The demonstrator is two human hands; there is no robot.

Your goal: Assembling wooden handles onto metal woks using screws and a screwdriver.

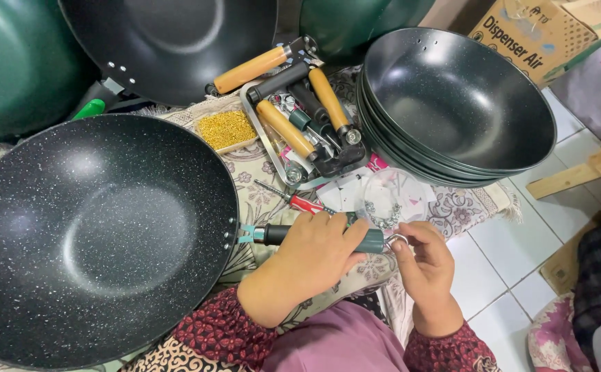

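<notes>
A big black speckled wok (94, 234) lies at my left, its dark green handle (372, 241) pointing right. My left hand (314, 255) is wrapped around that handle. At the handle's end my right hand (424, 265) pinches a small metal ring (397, 240). Just beyond the hands lies a red-handled screwdriver (300, 202) on the patterned cloth. A clear round container (391, 200) with small metal parts sits right behind my right hand.
A metal tray (262, 134) holds several wooden and dark handles. Beside it is a small box of gold screws (226, 129). Stacked black woks (452, 103) stand at the right, more woks at the back, a cardboard box (534, 31) and wood pieces (589, 172) on the tiled floor.
</notes>
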